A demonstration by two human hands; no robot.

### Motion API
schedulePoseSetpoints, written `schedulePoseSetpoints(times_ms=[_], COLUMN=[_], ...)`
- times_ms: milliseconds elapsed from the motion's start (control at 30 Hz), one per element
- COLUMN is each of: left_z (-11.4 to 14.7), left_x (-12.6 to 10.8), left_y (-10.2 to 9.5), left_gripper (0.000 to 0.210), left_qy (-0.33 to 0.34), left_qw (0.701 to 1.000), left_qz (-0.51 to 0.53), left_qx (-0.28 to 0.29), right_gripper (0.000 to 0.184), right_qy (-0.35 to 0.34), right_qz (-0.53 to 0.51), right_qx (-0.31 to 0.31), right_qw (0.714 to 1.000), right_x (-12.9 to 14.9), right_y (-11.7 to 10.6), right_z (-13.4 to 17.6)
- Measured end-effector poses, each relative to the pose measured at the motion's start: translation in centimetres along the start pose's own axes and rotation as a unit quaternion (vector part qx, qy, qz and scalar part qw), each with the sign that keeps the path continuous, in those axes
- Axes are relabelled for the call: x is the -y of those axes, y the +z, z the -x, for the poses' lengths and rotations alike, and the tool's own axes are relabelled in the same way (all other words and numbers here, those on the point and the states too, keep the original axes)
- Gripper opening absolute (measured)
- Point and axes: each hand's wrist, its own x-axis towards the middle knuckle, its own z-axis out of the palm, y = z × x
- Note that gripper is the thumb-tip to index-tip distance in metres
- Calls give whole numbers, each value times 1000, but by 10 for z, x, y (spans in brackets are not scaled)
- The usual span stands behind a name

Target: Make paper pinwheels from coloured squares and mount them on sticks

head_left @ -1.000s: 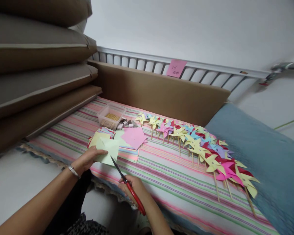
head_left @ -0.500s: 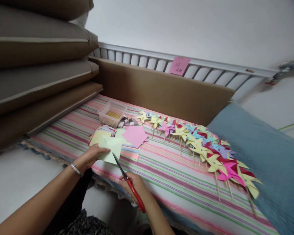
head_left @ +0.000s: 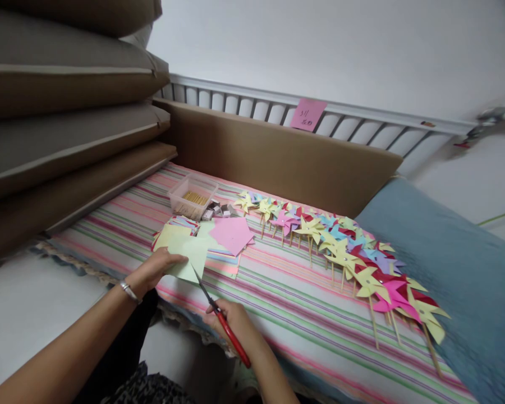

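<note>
Left hand pinching, right hand gripping.

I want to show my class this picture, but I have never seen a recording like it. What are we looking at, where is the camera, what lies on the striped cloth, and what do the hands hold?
There is no machine here: a person wears a camera on the head, so you look down along their own arms. The left hand holds a pale green paper square. The right hand grips red-handled scissors, blades at the paper's edge. On the striped cloth lie a stack of coloured paper, a clear plastic box of small sticks and a long row of finished paper pinwheels on sticks. Brown cushions are piled at the left.
</note>
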Motion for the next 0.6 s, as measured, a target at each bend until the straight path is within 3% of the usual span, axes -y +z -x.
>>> schedulePoseSetpoints(times_ms=[133, 233, 400, 467, 600], left_z=[-2, 1, 16, 22, 24], left_x=[-6, -5, 9, 15, 19], left_y=[-12, -14, 15, 29, 41], left_gripper=[42, 32, 26, 25, 21], left_qy=[42, 5, -63, -76, -71], left_qw=[999, 997, 974, 960, 947], left_qz=[-20, -69, -138, -163, -197], left_qx=[9, 41, 171, 215, 243], right_gripper=[31, 35, 39, 40, 35], right_qy=[-2, -11, -48, -53, -77], right_qz=[-2, -40, -133, -176, -196], right_qx=[18, -12, -158, -162, -142], right_qw=[1000, 999, 977, 970, 967], right_x=[-6, -14, -11, -6, -1], right_y=[-18, -29, -31, -28, -18], right_z=[9, 8, -3, -6, -10])
